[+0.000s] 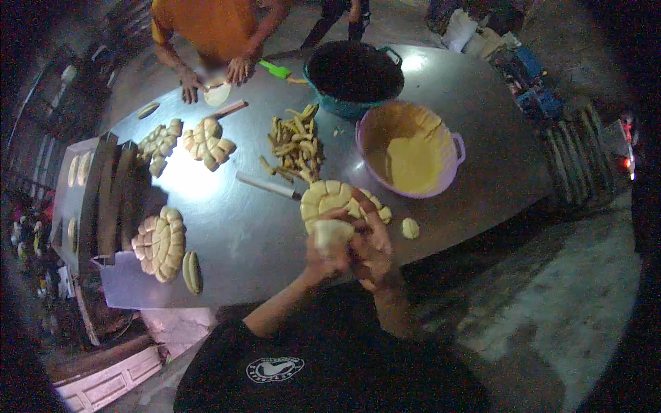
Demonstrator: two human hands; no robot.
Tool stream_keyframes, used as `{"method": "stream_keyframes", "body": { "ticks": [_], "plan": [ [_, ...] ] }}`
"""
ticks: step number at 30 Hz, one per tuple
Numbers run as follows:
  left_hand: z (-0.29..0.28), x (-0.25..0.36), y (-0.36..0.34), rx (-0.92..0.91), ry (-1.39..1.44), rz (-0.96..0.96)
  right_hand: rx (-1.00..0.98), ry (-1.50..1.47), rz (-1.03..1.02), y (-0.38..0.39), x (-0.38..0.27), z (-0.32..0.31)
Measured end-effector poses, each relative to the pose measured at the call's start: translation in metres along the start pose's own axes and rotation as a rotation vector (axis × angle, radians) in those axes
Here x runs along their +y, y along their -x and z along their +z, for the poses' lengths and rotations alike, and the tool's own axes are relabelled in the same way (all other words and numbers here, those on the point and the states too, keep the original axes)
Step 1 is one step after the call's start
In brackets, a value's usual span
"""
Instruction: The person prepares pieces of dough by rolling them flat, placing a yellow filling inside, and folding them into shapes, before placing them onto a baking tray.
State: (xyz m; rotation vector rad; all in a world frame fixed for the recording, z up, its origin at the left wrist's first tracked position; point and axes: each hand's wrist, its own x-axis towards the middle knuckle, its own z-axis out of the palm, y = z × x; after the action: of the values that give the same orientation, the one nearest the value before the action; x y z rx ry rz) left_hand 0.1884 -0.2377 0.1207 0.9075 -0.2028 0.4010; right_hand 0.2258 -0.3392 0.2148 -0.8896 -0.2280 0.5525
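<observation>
In front of my chest I hold a pale piece of dough (333,235), blurred by motion. My left hand (325,259) is closed round it from the left and below. On its right side my right hand (372,251) presses against the dough, fingers bent and partly overlapping it. Just beyond my hands, partly hidden by them, lies a round of dough cut into pieces (322,197). One loose dough piece (410,228) sits to the right. A knife (267,185) with a pale blade lies to the left of the cut round.
A pink basin of yellow mixture (414,162) and a teal pot with dark contents (354,76) stand beyond. Brown finger-shaped strips (296,143) are heaped mid-table. More cut dough (160,244) lies left, beside a tray rack (113,199). Opposite, a person in orange (213,31) handles flat dough.
</observation>
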Motion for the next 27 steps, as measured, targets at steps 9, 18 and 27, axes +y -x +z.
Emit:
{"method": "stream_keyframes", "body": {
  "ticks": [9, 18, 27],
  "plan": [
    [-0.174, -0.035, -0.218, -0.081, -1.541, 0.170, 0.064, 0.512, -0.038, -0.156, -0.059, -0.068],
    [-0.320, -0.122, -0.339, -0.375, -1.605, -0.009, -0.055, 1.825, 0.484, -0.460, -0.007, -0.126],
    [-0.252, -0.021, -0.281, 0.163, -1.125, -0.214, -0.070, 1.196, 0.480, -0.447, 0.004, -0.131]
  ]
}}
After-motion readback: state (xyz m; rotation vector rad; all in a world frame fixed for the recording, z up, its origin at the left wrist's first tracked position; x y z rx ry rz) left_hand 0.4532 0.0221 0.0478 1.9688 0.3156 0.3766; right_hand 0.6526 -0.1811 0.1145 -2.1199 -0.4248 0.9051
